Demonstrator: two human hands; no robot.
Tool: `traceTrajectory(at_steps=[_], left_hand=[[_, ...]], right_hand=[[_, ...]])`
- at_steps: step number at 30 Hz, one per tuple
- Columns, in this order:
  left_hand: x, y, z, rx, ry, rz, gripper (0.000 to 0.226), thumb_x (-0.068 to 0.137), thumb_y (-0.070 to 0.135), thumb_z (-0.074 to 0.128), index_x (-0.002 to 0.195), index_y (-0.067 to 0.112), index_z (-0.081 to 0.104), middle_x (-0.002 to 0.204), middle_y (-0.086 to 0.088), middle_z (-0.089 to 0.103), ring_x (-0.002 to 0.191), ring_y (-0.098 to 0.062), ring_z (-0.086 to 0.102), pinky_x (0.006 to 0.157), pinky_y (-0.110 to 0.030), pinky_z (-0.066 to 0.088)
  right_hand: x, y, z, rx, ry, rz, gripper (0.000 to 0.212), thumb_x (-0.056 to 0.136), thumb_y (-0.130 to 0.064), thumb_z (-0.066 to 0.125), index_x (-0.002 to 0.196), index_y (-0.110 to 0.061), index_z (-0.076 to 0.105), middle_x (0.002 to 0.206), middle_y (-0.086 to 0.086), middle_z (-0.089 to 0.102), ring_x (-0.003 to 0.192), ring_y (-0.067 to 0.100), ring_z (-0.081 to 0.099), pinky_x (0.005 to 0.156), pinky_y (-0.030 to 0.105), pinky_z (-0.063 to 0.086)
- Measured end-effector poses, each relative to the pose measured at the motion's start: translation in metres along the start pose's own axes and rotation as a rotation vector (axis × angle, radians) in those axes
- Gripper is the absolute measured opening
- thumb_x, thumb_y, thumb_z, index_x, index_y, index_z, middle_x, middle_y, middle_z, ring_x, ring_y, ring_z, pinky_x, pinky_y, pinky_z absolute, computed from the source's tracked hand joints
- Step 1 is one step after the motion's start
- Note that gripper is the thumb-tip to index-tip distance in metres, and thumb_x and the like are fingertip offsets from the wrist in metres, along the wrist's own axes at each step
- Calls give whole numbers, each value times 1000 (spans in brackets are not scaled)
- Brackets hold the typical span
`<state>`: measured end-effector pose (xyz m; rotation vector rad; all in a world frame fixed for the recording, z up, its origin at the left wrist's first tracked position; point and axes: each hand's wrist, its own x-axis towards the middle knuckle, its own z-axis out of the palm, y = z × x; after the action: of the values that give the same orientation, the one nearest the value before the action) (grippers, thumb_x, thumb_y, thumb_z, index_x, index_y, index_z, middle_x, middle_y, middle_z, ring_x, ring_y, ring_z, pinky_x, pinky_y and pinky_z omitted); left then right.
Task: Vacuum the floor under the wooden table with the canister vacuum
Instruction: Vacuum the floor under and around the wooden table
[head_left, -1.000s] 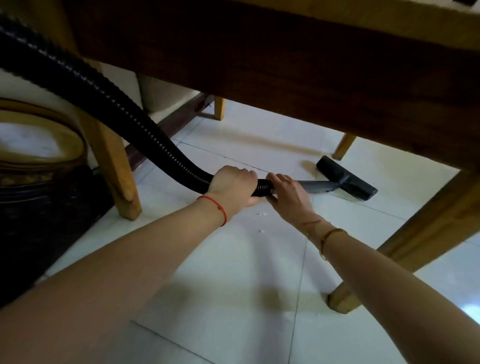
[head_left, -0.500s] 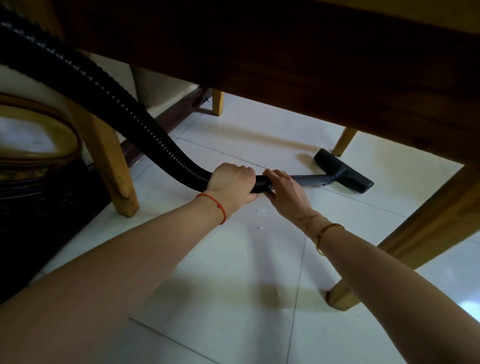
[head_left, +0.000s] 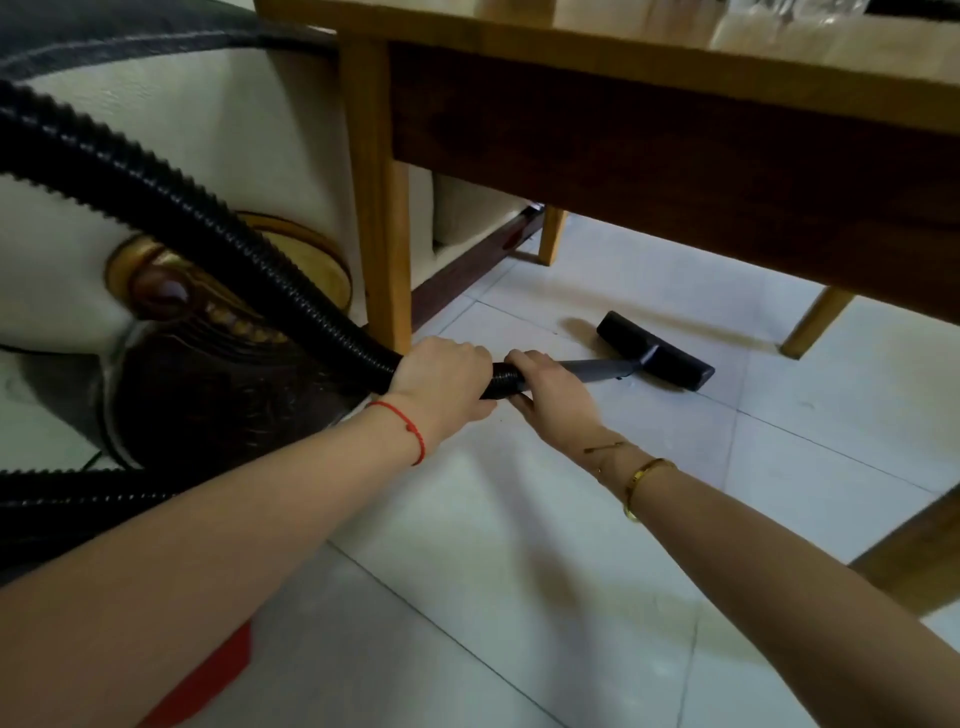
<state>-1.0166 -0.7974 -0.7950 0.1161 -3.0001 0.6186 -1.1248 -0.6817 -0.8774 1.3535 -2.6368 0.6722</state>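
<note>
View has pulled back and up since a second ago: I now see the table (head_left: 649, 62) top edge and its near-left leg (head_left: 376, 208) full height, where before only the apron underside showed. Nozzle (head_left: 655, 351) sat further under the table then; now it's closer to the near edge, still flat on the tile floor (head_left: 519, 545), between the left legs and the right ones. Grip hasn't changed.

Left hand (head_left: 441, 379) has its fingers wrapped round the hose (head_left: 171, 202) at its end. Right hand (head_left: 550, 387) sits just ahead of it, touching, fingers curled over the hose cuff where the grey wand (head_left: 602, 370) starts, thumb underneath. Wand runs low from the right hand to the nozzle neck.

Hose arcs up and left from the left hand, out of frame at top left; a second run of it lies along the floor at lower left.

Red string (head_left: 410, 428) on left wrist, gold bangle (head_left: 641, 486) on right.

Behind the hose: a white sofa (head_left: 182, 130) with a gold and dark carved base. Something red (head_left: 208, 680) at bottom left, can't tell what.
</note>
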Motion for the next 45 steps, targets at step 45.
traceTrajectory(at_steps=[45], left_hand=[[152, 116, 36, -267, -31, -140, 25, 96, 31, 52, 110, 12, 58, 103, -2, 64, 92, -20, 64, 65, -28, 37]], right_hand=[[33, 161, -15, -168, -103, 212, 27, 87, -15, 64, 112, -12, 54, 110, 10, 55, 104, 30, 53, 75, 34, 43]])
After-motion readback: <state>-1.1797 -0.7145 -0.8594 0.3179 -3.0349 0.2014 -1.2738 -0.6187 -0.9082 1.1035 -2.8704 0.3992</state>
